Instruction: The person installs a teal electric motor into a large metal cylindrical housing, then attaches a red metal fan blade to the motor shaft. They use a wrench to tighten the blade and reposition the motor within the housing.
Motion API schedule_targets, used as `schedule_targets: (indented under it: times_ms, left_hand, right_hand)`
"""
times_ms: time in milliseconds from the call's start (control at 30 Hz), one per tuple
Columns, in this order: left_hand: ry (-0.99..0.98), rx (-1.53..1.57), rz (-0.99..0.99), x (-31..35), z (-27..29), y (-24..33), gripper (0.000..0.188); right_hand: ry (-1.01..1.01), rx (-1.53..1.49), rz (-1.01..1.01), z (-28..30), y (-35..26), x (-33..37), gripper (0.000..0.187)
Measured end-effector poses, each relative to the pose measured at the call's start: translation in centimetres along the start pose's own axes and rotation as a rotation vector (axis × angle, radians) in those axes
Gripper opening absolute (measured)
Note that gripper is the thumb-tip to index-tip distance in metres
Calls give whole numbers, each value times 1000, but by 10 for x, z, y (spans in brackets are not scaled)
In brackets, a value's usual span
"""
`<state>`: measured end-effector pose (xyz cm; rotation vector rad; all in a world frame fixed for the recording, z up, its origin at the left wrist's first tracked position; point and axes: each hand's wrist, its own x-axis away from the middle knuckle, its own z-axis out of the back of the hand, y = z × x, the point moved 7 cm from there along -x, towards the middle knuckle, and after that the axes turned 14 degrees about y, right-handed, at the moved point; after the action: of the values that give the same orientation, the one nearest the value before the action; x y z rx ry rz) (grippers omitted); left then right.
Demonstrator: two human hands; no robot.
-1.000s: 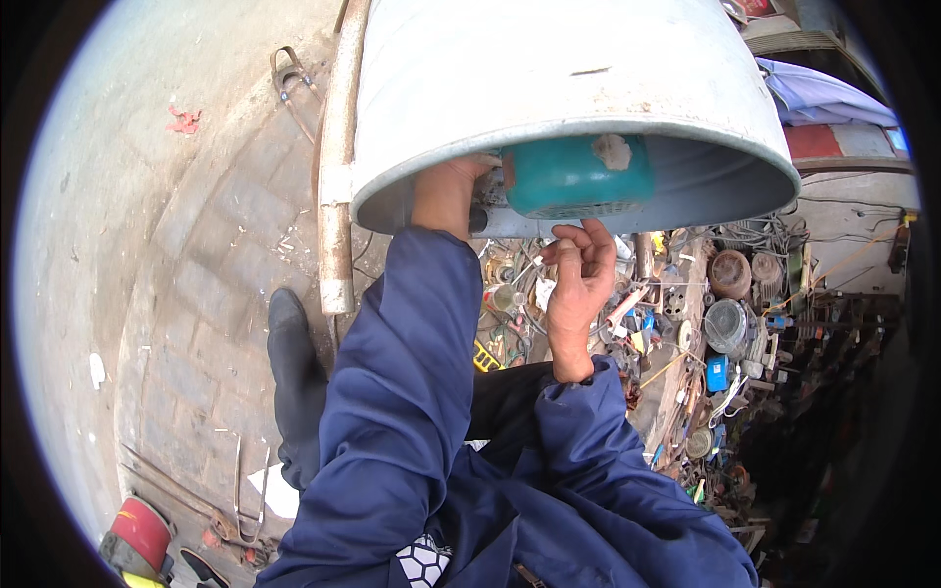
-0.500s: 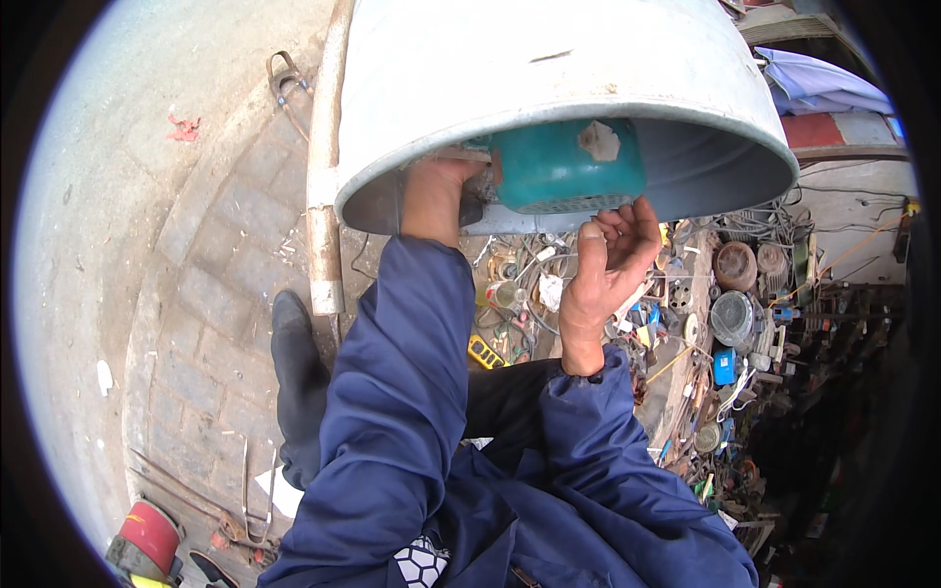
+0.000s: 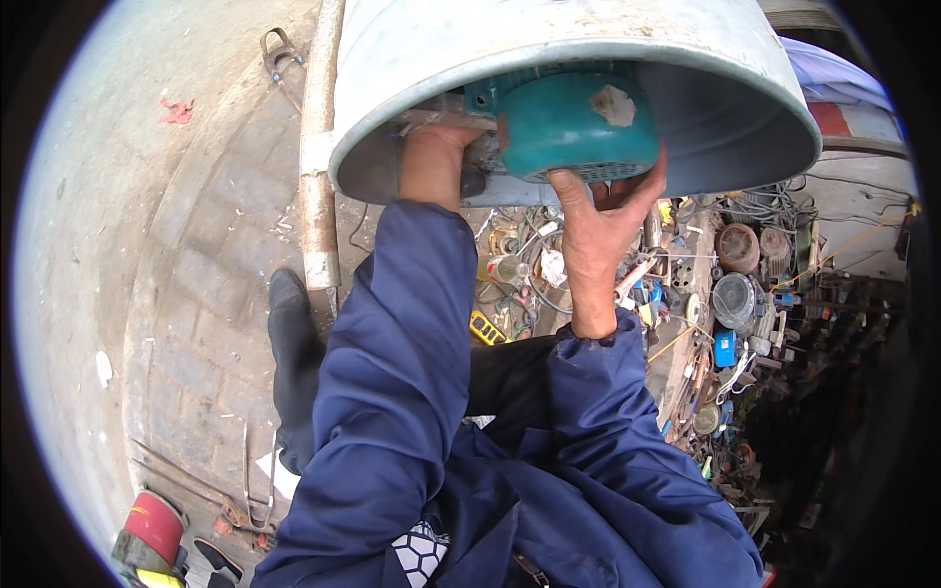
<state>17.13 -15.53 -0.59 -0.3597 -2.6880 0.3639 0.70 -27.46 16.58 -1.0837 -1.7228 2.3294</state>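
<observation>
A green electric motor (image 3: 573,125) with a vented end cover and a pale worn patch sits inside a large grey-white metal drum (image 3: 549,44). My right hand (image 3: 613,211) grips the motor's vented end from below, thumb on the near side and fingers curled round the right. Reaching into the drum at the left, my left hand (image 3: 436,162) is under a flat metal bracket (image 3: 446,120) beside the motor. Its fingers are hidden there, so whether they hold anything does not show.
A rusty white pipe (image 3: 320,147) runs along the drum's left side. Below and to the right lie many loose parts, cables, a yellow tool case (image 3: 487,328) and a round fan-like part (image 3: 733,302). Long metal tongs (image 3: 247,480) and a red container (image 3: 153,529) are at lower left.
My right hand has risen and closed onto the motor's lower end, where before its fingertips only reached its edge. The drum and motor appear higher in view; my left hand stays inside.
</observation>
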Motion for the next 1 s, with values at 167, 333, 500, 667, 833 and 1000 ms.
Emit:
schedule_targets:
  times_ms: [167, 333, 500, 667, 833, 1000]
  left_hand:
    - [-8, 1, 0, 0, -2, 0, 30]
    - [-11, 10, 2, 2, -2, -2, 30]
    - [-12, 23, 13, 5, -1, -1, 31]
    - [-11, 24, 16, 6, -2, -1, 31]
    - [-14, 29, 18, 6, -2, -2, 32]
    - [-16, 29, 18, 5, -4, -2, 33]
  right_hand:
    - [37, -16, 8, 1, 2, -2, 120]
    - [39, -4, 34, 1, 0, -1, 111]
    - [65, -42, 17, 3, 5, -5, 119]
    - [30, -103, -55, 6, 11, -9, 104]
    - [-68, -266, -140, 1, 22, -16, 84]
    - [-88, -327, -163, 0, 32, -17, 74]
